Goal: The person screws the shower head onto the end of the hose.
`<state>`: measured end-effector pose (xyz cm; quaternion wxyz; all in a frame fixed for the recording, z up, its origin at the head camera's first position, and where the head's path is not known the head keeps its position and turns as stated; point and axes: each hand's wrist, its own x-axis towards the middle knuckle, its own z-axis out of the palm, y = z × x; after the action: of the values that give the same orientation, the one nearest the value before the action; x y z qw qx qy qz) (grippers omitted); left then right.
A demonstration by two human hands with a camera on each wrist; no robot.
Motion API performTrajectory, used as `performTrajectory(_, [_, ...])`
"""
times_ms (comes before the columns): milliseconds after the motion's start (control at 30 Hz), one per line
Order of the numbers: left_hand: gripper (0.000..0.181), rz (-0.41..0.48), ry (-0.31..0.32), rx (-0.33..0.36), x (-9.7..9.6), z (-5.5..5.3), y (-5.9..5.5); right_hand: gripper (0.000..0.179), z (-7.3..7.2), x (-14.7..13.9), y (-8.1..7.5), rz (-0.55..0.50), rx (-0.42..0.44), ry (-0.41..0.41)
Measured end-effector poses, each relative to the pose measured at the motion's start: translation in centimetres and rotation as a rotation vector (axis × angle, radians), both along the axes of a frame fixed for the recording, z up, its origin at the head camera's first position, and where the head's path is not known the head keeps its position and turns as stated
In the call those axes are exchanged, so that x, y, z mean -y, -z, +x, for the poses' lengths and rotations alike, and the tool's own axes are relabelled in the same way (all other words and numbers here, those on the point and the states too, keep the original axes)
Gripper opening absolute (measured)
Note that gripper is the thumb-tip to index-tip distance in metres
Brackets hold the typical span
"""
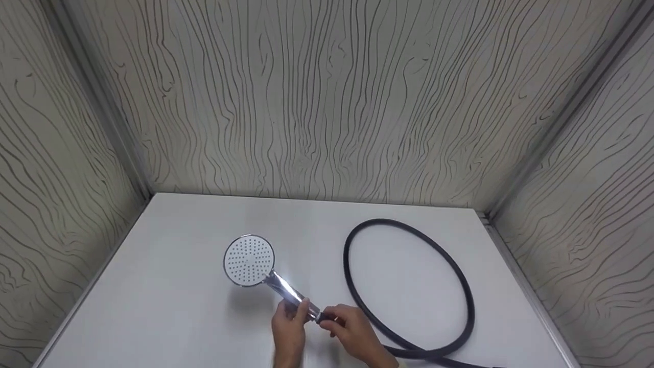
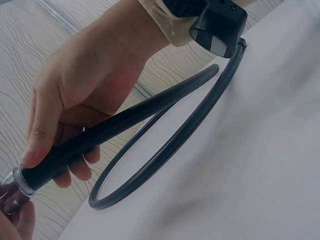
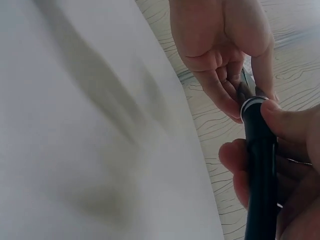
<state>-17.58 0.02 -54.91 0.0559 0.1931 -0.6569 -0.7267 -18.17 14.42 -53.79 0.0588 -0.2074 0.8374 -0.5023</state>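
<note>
A chrome shower head (image 1: 249,259) with a round white, dotted spray face tilts up to the left above the white table. My left hand (image 1: 289,328) grips the lower part of its chrome handle (image 1: 286,290). With my right hand (image 1: 353,331) I hold the end of a black hose (image 1: 429,353) against the handle's base. In the left wrist view, the right thumb lies along the thick hose end (image 2: 44,169), right at the silver collar. The right wrist view has both hands close together at this joint, fingers hiding much of the handle.
The hose makes a large loop at the right of the white table (image 1: 168,286), its other end running off towards the front right. Wood-patterned panels (image 1: 317,102) stand behind and on both sides, with grey corner posts (image 1: 102,97).
</note>
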Motion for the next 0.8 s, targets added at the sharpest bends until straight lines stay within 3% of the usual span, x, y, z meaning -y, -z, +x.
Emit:
performTrajectory(100, [0.044,-0.004,-0.046,0.006,-0.19,0.09,-0.04,0.021,0.15,0.39,0.24,-0.002,-0.005,0.063])
performTrajectory(200, [0.041,-0.035,-0.043,0.014,-0.25,0.17,-0.38,0.023,0.23,0.39,0.45,-0.018,-0.015,0.100])
performTrajectory(300, [0.042,-0.061,0.016,0.016,-0.05,0.01,-0.66,0.022,0.10,0.13,0.49,-0.018,-0.016,0.096])
performTrajectory(433, [0.055,-0.073,0.102,0.038,0.32,-0.19,-0.65,0.022,-0.09,-0.07,0.57,-0.031,0.048,0.087])
performTrajectory(600, [0.057,-0.081,0.108,0.055,0.44,-0.16,-0.37,0.023,-0.06,-0.06,0.67,-0.048,0.135,0.094])
performTrajectory(800, [0.049,-0.088,0.078,0.024,0.38,-0.26,-0.31,0.027,0.26,0.13,0.40,0.054,0.052,0.113])
